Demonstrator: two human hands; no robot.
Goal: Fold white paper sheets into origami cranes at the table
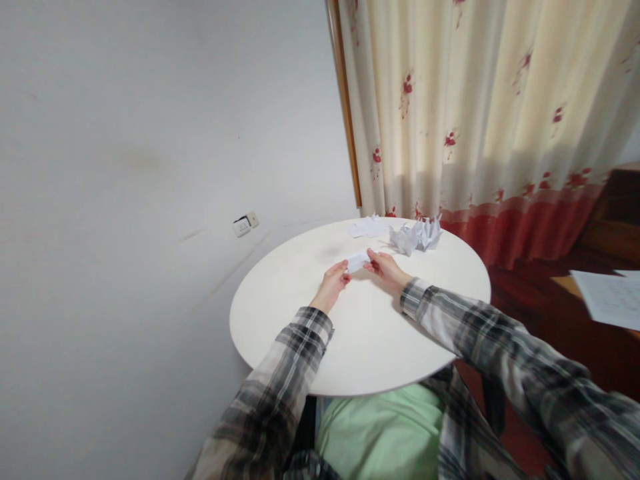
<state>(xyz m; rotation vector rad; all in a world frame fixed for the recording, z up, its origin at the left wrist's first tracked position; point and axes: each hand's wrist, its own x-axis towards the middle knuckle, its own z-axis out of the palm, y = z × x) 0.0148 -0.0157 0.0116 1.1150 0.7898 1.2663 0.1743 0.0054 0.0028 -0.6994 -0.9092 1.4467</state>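
Observation:
Between my two hands, a little above the round white table (280, 313), is a small folded piece of white paper (357, 261). My left hand (334, 283) pinches its left end between thumb and fingers. At its right end, my right hand (384, 265) grips it the same way, with the thumb on top. Just beyond my right hand stand several folded white paper figures (416, 235), grouped close together. Flat white paper (369, 227) lies by the far edge of the table, to the left of those figures.
A pale wall (150, 167) with a socket (242, 227) borders the table on the left. Behind it hangs a flowered curtain (450, 100) with a red hem. Printed sheets (607, 297) rest on a wooden surface at the far right.

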